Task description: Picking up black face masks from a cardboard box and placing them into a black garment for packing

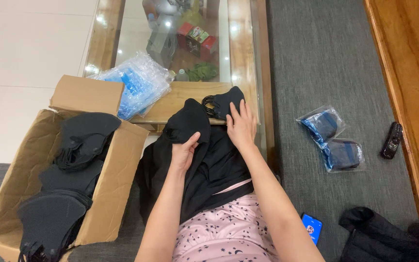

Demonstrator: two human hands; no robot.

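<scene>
Our left hand fingers pinch a black face mask; our right hand lies flat, fingers spread, by the mask stack. Clear blue-printed packets rest on the tabletop beside the cardboard box.

Box of masks left of lap, packets right, plastic bags on table ahead.

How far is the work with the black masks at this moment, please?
Done: two sealed packets of dark masks lie on the grey sofa. In hand: the left hand holds a stack of black masks on the lap, and the right hand rests by another black mask. Left: the cardboard box holds many loose masks, and empty clear bags wait.
</scene>
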